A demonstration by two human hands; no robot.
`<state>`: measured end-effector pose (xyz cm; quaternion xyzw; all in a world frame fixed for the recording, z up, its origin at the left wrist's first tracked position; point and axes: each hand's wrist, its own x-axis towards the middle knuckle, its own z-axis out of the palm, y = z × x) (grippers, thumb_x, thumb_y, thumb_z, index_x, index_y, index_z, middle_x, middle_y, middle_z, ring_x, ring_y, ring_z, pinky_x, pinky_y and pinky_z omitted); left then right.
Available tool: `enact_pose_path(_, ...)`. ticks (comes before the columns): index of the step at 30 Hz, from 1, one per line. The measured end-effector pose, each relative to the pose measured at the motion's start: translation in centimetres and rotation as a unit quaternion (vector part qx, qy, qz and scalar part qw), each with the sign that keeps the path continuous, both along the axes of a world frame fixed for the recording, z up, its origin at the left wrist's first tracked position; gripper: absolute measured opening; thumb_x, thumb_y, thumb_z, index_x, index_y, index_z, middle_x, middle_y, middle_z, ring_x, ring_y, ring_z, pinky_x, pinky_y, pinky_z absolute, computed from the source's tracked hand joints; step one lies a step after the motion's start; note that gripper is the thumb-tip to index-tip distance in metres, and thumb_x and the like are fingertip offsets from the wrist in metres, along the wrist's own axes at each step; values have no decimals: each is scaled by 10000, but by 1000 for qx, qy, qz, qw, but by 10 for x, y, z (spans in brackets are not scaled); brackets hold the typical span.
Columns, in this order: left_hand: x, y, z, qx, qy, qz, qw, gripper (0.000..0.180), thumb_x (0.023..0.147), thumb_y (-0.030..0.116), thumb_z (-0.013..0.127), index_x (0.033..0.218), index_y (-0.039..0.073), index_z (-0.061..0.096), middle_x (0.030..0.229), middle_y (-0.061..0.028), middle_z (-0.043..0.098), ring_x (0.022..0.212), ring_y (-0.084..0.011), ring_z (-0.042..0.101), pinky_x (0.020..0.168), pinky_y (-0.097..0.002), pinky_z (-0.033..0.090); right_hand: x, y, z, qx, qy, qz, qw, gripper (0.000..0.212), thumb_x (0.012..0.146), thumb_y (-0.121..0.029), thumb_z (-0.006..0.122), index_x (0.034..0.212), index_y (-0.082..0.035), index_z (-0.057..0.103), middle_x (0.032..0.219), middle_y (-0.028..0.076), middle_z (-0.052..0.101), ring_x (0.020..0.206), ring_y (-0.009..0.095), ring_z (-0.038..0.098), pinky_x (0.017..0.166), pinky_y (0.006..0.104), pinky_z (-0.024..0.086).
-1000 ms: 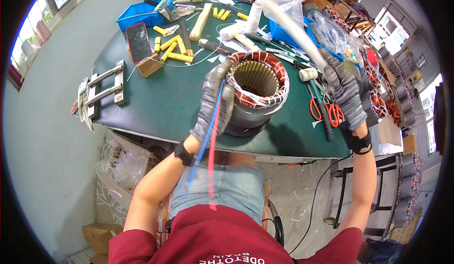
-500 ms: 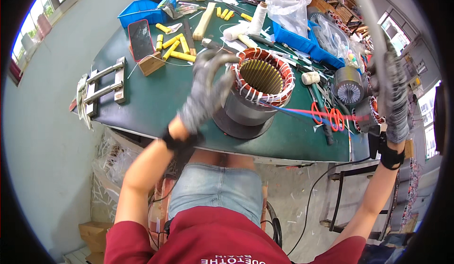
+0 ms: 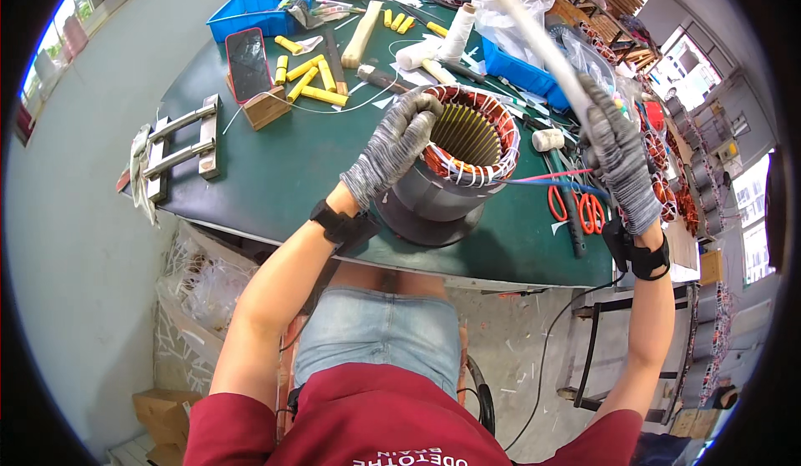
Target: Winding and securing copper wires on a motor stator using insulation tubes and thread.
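While most of the objects show no writing that can be made out, white capital lettering crosses the chest of the dark red shirt (image 3: 400,416), partly cut off by the lower edge of the view.

The stator (image 3: 434,189) stands upright near the front edge of the surface (image 3: 300,170), before the person, on a dark round base (image 3: 425,228). Its body is a smooth grey cylinder; copper-red windings (image 3: 511,145) ring the top, laced with white cord, and yellowish strips line the open bore. Pink and blue leads (image 3: 551,183) run from the rim's right side toward the right grip (image 3: 622,153), gloved in grey and closed around the lower end of a pale, motion-blurred rod (image 3: 534,36); whether it also holds the leads cannot be told. The left grip (image 3: 392,145), gloved alike, curls its fingers against the rim's left side; whether it is clenched on the windings is unclear.

The surface is dark green, strewn with yellow rolls (image 3: 324,95), a phone (image 3: 248,65) leaning on a wooden block (image 3: 265,110), red-handled scissors (image 3: 591,213) and a white-headed mallet (image 3: 547,139). A pale wall (image 3: 83,191) with a window (image 3: 46,53) rises at left; white scraps litter the grey floor (image 3: 517,332).
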<state>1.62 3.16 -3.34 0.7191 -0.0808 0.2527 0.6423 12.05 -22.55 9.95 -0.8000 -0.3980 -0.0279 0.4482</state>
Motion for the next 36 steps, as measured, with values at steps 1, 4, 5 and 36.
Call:
enact_pose_path(1,-3,-2,2,20,-6,30,999,168,930,116,404,1053,53,500,1000,-45,499,918,-120,464,860,-260,391,1,1,-2,0,2,3,1000,338,938,-157,460,1235,-2,504,1158,126,592,967,158,566,897,268,419)
enact_pose_path(4,-8,-8,-4,39,-18,75,996,169,913,60,391,1042,45,498,989,-65,495,891,-133,473,822,-260,408,-14,27,-14,-37,-61,14,997,337,939,-156,455,1235,-1,502,1158,129,592,973,160,566,901,271,418)
enact_pose_path(5,-3,-9,-13,66,-58,129,988,160,875,90,433,1004,35,510,968,-106,502,879,-199,492,836,-311,411,1,28,-10,-49,-82,18,995,337,940,-156,454,1235,-1,502,1158,130,592,975,161,566,902,272,417)
enact_pose_path(36,-142,101,-66,512,206,181,814,422,706,138,602,1116,66,532,1126,-163,480,1063,-376,444,920,-452,365,-15,-85,-194,-244,-88,-157,953,686,777,-183,593,1376,-35,294,1283,254,390,1187,411,357,1039,449,251)
